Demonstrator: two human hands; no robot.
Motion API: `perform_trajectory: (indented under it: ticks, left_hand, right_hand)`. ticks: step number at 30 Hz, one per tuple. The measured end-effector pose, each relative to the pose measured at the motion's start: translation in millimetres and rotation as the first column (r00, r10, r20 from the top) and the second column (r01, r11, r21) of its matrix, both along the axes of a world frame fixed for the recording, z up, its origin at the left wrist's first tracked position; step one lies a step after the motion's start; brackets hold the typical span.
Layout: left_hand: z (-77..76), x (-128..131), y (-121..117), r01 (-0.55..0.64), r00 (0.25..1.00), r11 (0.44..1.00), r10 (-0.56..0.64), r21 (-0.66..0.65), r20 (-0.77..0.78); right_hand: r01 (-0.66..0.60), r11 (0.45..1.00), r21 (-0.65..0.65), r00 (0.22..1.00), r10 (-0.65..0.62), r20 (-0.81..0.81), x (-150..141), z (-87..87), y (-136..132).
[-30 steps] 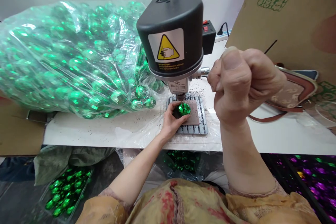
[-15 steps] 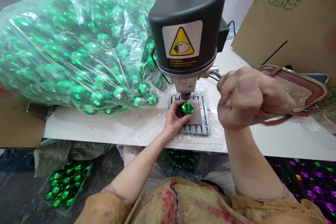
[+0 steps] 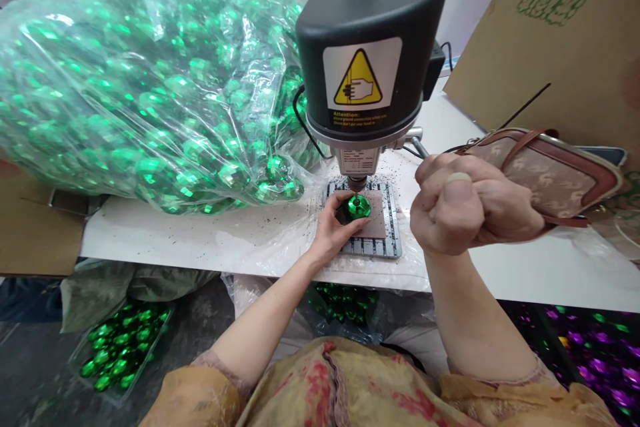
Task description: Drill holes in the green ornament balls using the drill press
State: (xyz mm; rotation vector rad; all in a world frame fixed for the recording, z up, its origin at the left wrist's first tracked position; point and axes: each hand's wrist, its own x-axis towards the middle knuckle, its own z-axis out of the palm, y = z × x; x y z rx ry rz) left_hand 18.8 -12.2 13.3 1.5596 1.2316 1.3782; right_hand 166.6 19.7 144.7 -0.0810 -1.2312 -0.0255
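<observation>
My left hand (image 3: 333,227) curls thumb and fingers around a shiny green faceted ball (image 3: 359,206), keeping it on a brown square pad (image 3: 375,223) over the slotted metal base (image 3: 393,240). Right above the ball is the chuck of a black bench drill press (image 3: 367,47); the bit's tip meets the top of the ball, though whether it has entered cannot be made out. My right hand (image 3: 460,203) is a closed fist at the end of the press's metal feed lever (image 3: 417,145), whose grip is hidden inside the fingers.
A big clear bag (image 3: 150,100) of green balls fills the table's left side. Right of the press are a patterned handbag (image 3: 565,173) and a cardboard box (image 3: 540,47). Below the table edge sit a clear tub (image 3: 123,353) of green balls and purple ornaments (image 3: 600,353). Dark shavings dot the tabletop.
My right fist has come slightly down and to the left with the lever. My left hand and the ball stay in place, while the view has shifted a little.
</observation>
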Motion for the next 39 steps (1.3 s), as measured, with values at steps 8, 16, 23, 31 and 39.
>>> perform_trajectory:
  ticks: [8, 16, 23, 31, 39]
  left_hand:
    - [-0.7, 0.4, -1.0, 0.0, 1.0, 1.0, 0.0, -0.007, 0.005]
    - [3.5, 1.5, -9.5, -0.154, 0.979, 0.987, 0.158, 0.043, -0.127]
    - [5.5, -12.4, -90.3, 0.329, 0.806, 0.837, -0.007, 0.438, -0.592]
    - [14.2, -44.8, -76.1, 0.447, 0.755, 0.774, -0.058, 0.448, -0.653]
    - [81.4, -89.4, 43.3, 0.288, 0.316, 0.943, 0.069, 0.165, -0.946]
  right_hand:
    - [0.0, 1.0, -0.023, 1.0, 0.0, 0.01, -0.8, -14.4, -5.5]
    - [-0.016, 0.9, -0.436, 0.99, -0.047, -0.133, -10.8, 51.4, -17.0]
    - [-0.077, 0.932, -0.355, 0.979, 0.004, -0.203, -15.5, 62.6, -5.9]
    - [-0.077, 0.95, -0.304, 0.972, 0.003, -0.236, -16.9, 58.3, -1.8]
    - [-0.039, 0.949, -0.314, 0.98, -0.025, -0.199, -12.9, 54.5, 0.9]
